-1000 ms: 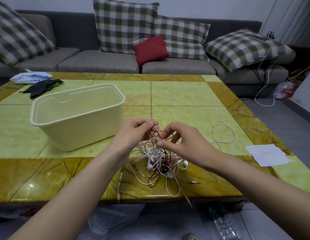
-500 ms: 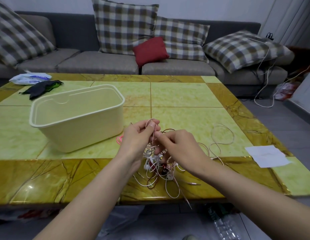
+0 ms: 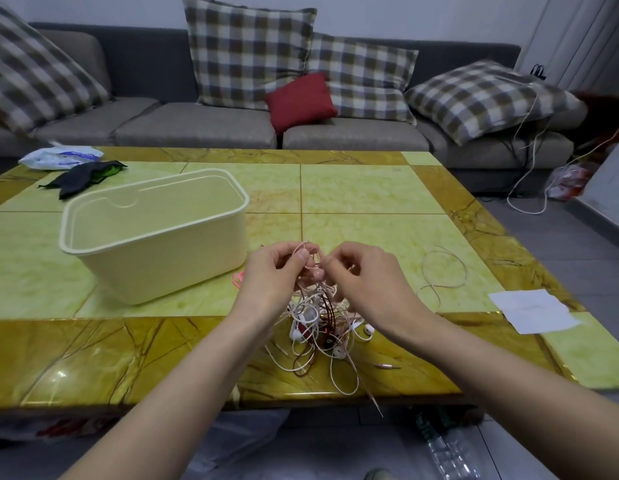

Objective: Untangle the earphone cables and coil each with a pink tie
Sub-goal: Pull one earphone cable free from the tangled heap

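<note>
A tangle of white, pale pink and dark red earphone cables point(image 3: 321, 327) lies on the table's near edge, with white earbuds among the loops. My left hand point(image 3: 273, 282) pinches a pale pink cable loop above the tangle. My right hand point(image 3: 366, 282) pinches the same cable close beside it, lifting strands off the pile. One loose pale cable loop point(image 3: 443, 271) trails across the table to the right. A pink tie point(image 3: 238, 279) shows on the table just left of my left hand, partly hidden by it.
An empty cream plastic tub point(image 3: 155, 233) stands left of my hands. A white paper sheet point(image 3: 533, 310) lies at the right edge. A black cloth point(image 3: 83, 174) and a white packet point(image 3: 62, 157) sit at the far left. The sofa stands behind the yellow-green table point(image 3: 370, 192).
Both hands have risen slightly and drawn close together above the tangle, pulling the pink cable upward. The pink tie has come into view beside the left hand.
</note>
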Action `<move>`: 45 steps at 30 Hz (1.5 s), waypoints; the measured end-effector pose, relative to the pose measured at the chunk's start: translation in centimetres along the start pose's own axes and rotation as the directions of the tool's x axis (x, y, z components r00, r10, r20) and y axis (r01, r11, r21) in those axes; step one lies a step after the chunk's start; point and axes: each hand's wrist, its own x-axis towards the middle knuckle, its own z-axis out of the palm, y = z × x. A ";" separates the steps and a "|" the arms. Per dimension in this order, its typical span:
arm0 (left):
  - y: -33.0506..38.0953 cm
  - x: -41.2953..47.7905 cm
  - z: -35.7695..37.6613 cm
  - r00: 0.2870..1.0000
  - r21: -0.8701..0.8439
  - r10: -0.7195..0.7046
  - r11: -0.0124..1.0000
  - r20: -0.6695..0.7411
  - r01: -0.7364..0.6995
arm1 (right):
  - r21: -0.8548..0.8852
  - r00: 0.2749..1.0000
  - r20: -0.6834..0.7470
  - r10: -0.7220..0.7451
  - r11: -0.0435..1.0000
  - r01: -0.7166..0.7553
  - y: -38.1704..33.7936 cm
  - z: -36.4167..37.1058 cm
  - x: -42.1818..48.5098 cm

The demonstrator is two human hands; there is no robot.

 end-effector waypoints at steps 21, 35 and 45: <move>-0.2 -0.4 -1.3 0.985 0.072 -0.067 0.996 0.156 0.056 | -0.051 0.988 0.153 -0.016 0.998 0.025 1.1 -0.7 0.6; 0.6 -0.5 -1.3 0.972 0.106 -0.127 0.989 0.199 0.108 | 0.139 0.994 0.008 -0.107 0.985 0.105 0.5 -1.0 0.6; 1.5 -0.8 -1.2 0.954 0.126 -0.110 0.989 0.280 0.077 | 0.088 0.974 -0.033 -0.225 0.970 0.227 -0.4 -1.2 1.0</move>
